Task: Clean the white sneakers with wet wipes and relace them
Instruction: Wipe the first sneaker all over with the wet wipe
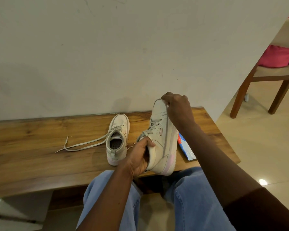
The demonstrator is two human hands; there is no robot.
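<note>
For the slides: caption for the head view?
Left hand grips a white sneaker by its heel at a wooden bench, right hand at its toe; second sneaker alongside, laces trailing.

You're working in soft, warm, rather dim indoor light. A small bright glare spot sits on the floor [257,147] at near right. Faint, blurry shadows fall on the wall [32,84] at far left. Wide-angle distortion curves the bench [40,139] edge and tilts the chair [279,77] at right.
</note>
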